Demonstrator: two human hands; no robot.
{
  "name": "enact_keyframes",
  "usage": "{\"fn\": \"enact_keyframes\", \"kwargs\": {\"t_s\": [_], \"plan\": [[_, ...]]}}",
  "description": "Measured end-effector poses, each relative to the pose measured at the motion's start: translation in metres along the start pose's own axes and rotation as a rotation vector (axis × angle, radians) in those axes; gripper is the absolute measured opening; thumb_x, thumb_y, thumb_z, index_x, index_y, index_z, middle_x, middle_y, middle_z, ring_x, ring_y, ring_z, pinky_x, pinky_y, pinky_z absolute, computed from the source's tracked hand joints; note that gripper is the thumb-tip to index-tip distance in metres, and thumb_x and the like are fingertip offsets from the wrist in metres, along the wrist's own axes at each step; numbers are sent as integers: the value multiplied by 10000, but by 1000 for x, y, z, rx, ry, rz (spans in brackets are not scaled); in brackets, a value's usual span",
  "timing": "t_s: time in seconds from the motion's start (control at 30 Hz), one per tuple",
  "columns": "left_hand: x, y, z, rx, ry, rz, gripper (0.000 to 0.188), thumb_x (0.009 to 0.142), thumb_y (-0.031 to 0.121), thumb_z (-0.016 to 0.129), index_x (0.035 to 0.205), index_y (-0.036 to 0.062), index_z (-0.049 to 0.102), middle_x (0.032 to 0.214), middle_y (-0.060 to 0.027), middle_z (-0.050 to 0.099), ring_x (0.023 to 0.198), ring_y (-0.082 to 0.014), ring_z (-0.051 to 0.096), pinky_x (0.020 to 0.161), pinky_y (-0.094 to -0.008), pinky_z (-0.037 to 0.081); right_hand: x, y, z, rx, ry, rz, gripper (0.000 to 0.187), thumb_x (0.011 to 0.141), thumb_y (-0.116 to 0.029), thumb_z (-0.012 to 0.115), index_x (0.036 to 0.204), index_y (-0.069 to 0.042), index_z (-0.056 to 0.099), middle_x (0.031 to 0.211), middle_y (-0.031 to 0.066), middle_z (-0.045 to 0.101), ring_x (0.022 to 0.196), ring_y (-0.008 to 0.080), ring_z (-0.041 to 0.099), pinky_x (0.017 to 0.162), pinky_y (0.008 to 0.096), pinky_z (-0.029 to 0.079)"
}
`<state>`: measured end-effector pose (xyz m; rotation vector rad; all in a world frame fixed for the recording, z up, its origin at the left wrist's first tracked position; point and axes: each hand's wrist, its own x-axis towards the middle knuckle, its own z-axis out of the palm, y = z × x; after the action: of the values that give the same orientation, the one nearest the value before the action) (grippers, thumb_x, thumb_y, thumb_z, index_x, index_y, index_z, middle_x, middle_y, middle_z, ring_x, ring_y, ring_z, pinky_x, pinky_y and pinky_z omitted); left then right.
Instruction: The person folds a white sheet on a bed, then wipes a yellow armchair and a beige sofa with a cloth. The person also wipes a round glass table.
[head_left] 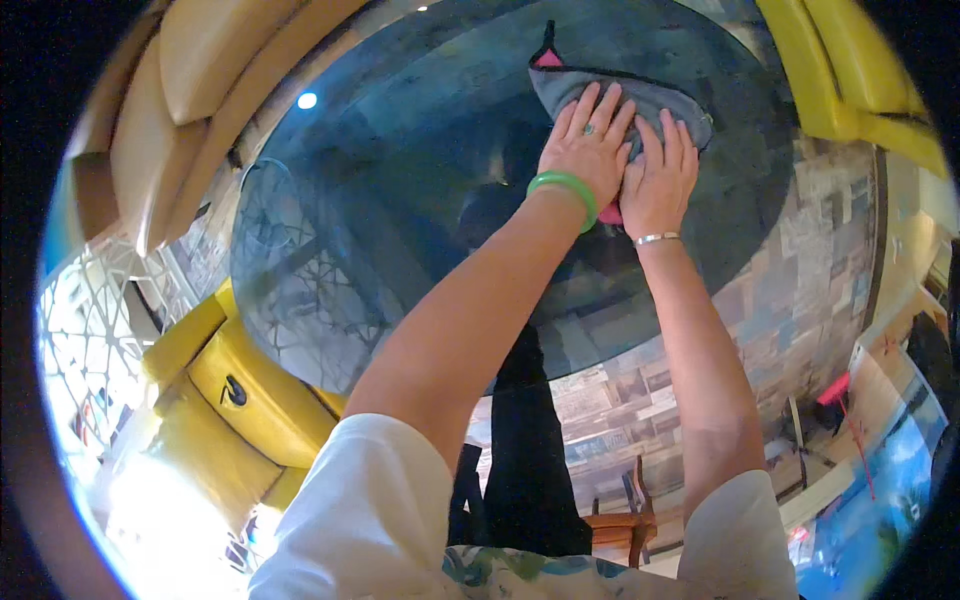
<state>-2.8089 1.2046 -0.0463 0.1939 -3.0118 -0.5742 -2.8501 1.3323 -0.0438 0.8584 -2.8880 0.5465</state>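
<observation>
Both my hands lie flat on a grey cleaning cloth (672,94) with dark edging, a pink underside and a black hanging loop. The cloth rests on the far right part of a round, dark, glossy tabletop (400,150). My left hand (590,145), with a green bangle at the wrist, has its fingers stretched out over the cloth's middle. Close beside it, my right hand (658,180), with a silver bracelet at the wrist, presses down with straight fingers. A bit of pink cloth shows between the wrists; the rest underneath is hidden.
A tan sofa (215,60) curves round the far left of the table. Yellow seats stand at the near left (255,400) and far right (835,70). Patterned floor (830,240) shows to the right. A wooden chair (625,525) is near my legs, and a red-headed long-handled tool (833,388) stands at right.
</observation>
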Motion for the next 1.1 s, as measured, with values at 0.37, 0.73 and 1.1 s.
{"fn": "enact_keyframes", "kwargs": {"t_s": [0.37, 0.73, 1.1], "plan": [[-304, -57, -74, -138, -395, -243, 648, 982, 308, 510, 1574, 122, 324, 1659, -115, 231, 1535, -333, 188, 1213, -472, 234, -213, -174, -1, 183, -461, -224, 482, 908, -194, 543, 1382, -107, 557, 1527, 138, 442, 1444, 363, 348, 1197, 604, 184], [-348, -132, -87, -94, -136, -581, 622, 1006, 293, 471, 1578, 115, 305, 1666, -135, 201, 1532, -353, 183, 1220, -491, 201, -191, -277, 64, 136, -290, -399, 424, 895, -232, 578, 1314, -164, 602, 1503, 113, 467, 1426, 351, 374, 1178, 616, 238], [-419, -244, -121, 77, 248, -692, 621, 901, 168, 562, 1494, 58, 412, 1592, -209, 329, 1460, -444, 300, 1202, -525, 251, -157, -427, 112, 346, -319, -593, 430, 839, -318, 640, 1244, -175, 654, 1463, 82, 516, 1402, 294, 403, 1176, 598, 234]]}}
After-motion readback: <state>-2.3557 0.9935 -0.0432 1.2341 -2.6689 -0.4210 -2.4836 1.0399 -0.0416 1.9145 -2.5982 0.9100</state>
